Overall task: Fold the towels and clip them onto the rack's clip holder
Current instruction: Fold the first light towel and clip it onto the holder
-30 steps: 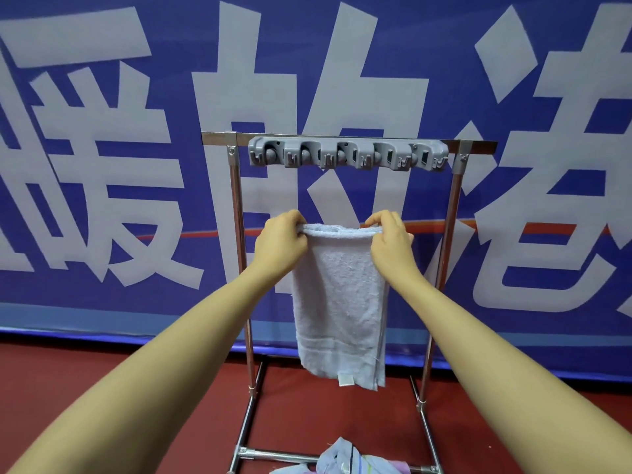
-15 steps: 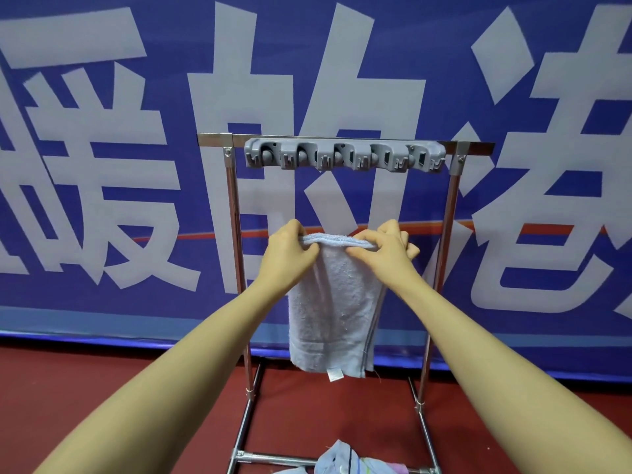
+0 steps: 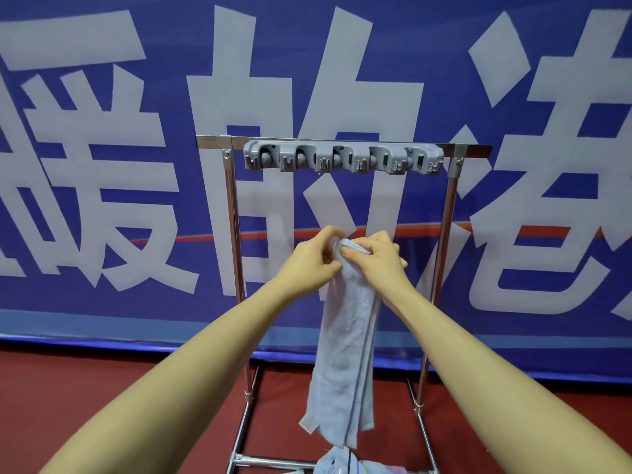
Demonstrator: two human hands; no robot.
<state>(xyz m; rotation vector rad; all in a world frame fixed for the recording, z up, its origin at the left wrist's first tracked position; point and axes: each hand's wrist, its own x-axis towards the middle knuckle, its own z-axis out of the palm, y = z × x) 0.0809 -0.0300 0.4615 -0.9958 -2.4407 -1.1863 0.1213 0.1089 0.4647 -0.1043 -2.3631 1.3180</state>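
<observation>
Left hand (image 3: 309,260): centre of frame, fingers curled and pinching the top of the towel (image 3: 345,343) from the left side.
Right hand (image 3: 378,256): just right of the left hand, nearly touching it; fingers curled over the same top edge, thumb pressing the fold.
Reason for grip: both hands bunch the top edge into one narrow wad, probably so it is thick and small enough to push into a slot of the clip holder (image 3: 343,159).
Towel: pale blue terry, nubby pile, folded lengthwise into a slim strip; hangs free from the hands down to lower centre; stitched hems show as darker lines along the layers; small white tag at lower left corner.
Towel position: in front of the rack (image 3: 234,268), below the holder, well apart from it; not clipped yet.
Clip holder: grey moulded plastic bar at upper centre, on the rack's top rail; row of slots with round rollers and small hooks; all slots vacant.
Rack: shiny metal tubes, two uprights, base rails on the floor.
Pile (image 3: 342,465): more cloth at bottom centre on the base, pale blue with other colours, partly cut off.
Floor (image 3: 102,398): dark red, matte.
Banner (image 3: 102,165): blue with large white characters, fills the background.
Next (judgement): raise the wad and press it into a slot.
</observation>
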